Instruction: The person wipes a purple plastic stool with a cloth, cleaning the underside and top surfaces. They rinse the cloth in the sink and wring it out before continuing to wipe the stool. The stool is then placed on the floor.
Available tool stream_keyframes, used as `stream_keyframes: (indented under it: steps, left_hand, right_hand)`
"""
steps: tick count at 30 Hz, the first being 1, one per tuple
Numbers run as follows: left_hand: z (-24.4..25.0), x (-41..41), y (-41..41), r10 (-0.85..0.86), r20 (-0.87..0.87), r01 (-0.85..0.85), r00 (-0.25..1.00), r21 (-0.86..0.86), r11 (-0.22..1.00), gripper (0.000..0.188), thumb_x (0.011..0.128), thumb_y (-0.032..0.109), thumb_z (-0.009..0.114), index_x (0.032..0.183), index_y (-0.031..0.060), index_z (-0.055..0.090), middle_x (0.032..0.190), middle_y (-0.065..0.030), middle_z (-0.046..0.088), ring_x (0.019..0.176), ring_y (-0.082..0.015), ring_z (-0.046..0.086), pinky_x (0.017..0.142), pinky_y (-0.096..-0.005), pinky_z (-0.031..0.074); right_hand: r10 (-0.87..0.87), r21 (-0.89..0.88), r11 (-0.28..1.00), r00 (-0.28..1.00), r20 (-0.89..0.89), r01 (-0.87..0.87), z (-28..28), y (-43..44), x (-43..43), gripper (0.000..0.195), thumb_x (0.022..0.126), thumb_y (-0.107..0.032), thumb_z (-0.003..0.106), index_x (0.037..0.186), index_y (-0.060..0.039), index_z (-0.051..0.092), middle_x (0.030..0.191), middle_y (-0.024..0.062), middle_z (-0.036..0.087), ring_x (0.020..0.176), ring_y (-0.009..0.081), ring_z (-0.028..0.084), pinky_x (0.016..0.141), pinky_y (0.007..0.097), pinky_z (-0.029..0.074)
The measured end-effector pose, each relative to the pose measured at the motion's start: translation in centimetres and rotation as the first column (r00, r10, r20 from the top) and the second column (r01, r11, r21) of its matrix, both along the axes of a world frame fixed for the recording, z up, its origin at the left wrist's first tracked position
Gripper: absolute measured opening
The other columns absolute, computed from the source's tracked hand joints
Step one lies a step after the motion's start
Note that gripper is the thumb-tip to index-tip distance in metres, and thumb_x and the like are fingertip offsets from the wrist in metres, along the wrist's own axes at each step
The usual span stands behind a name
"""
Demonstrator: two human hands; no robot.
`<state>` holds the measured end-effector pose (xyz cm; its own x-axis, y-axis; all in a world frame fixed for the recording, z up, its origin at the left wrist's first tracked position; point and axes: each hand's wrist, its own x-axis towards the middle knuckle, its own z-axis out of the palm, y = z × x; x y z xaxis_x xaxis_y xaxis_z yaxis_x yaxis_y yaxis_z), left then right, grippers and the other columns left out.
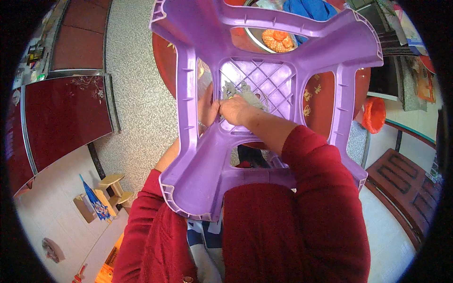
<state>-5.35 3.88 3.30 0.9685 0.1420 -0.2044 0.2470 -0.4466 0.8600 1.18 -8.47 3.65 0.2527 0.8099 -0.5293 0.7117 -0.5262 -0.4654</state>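
Note:
A purple plastic stool (198, 191) is upturned before me, its four legs pointing up towards the camera and its ribbed seat underside at the bottom. Inside it, my right hand (235, 109) holds a grey cloth (253, 99) against the seat underside, near the left inner edge. My left hand (208, 109) reaches from outside through the stool's left side opening and grips the frame there, close to my right hand. Parts of its fingers are hidden behind the plastic.
Under the stool is a round red table (164, 67) bearing a metal basin (253, 40), an orange mesh item (277, 39) and blue cloth (309, 9). A dark red cabinet (67, 109) stands left, an orange-red container (374, 115) right. A folded blue umbrella (95, 201) is lower left.

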Motion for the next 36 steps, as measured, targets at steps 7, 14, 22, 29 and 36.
stream_keyframes:
  steps: [7, 14, 22, 29, 36]
  left_hand:
    - [-0.1, 0.3, -0.2, -0.025, -0.110, 0.027, 0.994, 0.016, 0.999, 0.055, 0.083, 0.011, 0.049, 0.132, -0.0018, 0.028, 0.120, -0.0236, 0.048, 0.113, -0.0319, 0.046, 0.096, -0.0341, 0.035]
    - [2.6, 0.4, -0.6, -0.124, 0.062, 0.078, 0.990, 0.491, 0.868, 0.042, 0.079, 0.014, 0.054, 0.118, -0.0008, 0.045, 0.101, -0.0223, 0.057, 0.092, -0.0362, 0.055, 0.085, -0.0413, 0.042]
    - [0.2, 3.6, 0.9, -0.818, -0.170, 0.616, 0.550, 0.744, 0.259, 0.036, 0.077, 0.009, 0.046, 0.111, 0.0119, 0.057, 0.106, -0.0027, 0.061, 0.108, -0.0179, 0.053, 0.108, -0.0420, 0.020]
    - [1.3, 3.7, -1.0, -0.789, -0.203, 0.567, 0.580, 0.795, 0.213, 0.019, 0.078, 0.014, 0.047, 0.091, 0.0123, 0.061, 0.093, -0.0015, 0.063, 0.103, -0.0158, 0.055, 0.104, -0.0377, 0.022]
    - [1.7, 3.7, -1.2, -0.715, -0.334, 0.679, 0.615, 0.685, 0.265, 0.025, 0.074, 0.011, 0.049, 0.097, 0.0128, 0.059, 0.099, -0.0018, 0.062, 0.101, -0.0153, 0.055, 0.095, -0.0304, 0.032]
  right_hand:
    - [-0.037, -0.248, 0.969, 0.983, -0.179, -0.009, 3.4, -1.6, 7.1, 0.035, 0.080, -0.023, 0.043, 0.093, 0.0018, 0.064, 0.101, 0.0208, 0.061, 0.093, 0.0344, 0.059, 0.081, 0.0407, 0.045]
    - [-0.638, -0.231, 0.737, 0.766, 0.072, 0.635, 12.0, -5.7, 15.9, 0.043, 0.075, -0.027, 0.045, 0.105, -0.0006, 0.061, 0.113, 0.0194, 0.057, 0.107, 0.0286, 0.054, 0.089, 0.0342, 0.041]
    - [-0.454, 0.194, 0.890, 0.844, 0.284, 0.413, 5.1, -3.1, 12.2, 0.029, 0.076, -0.021, 0.047, 0.085, -0.0016, 0.067, 0.091, 0.0201, 0.063, 0.085, 0.0328, 0.062, 0.076, 0.0412, 0.049]
    - [-0.136, 0.065, 0.991, 0.824, 0.549, 0.120, -1.1, -0.3, 6.8, 0.019, 0.081, -0.014, 0.047, 0.089, -0.0126, 0.063, 0.097, 0.0059, 0.057, 0.095, 0.0203, 0.058, 0.083, 0.0374, 0.038]
    - [-0.028, -0.225, 0.963, 0.881, 0.473, 0.151, 1.2, 2.0, 5.7, 0.022, 0.080, -0.017, 0.050, 0.095, -0.0102, 0.066, 0.099, 0.0093, 0.059, 0.090, 0.0219, 0.059, 0.077, 0.0397, 0.042]
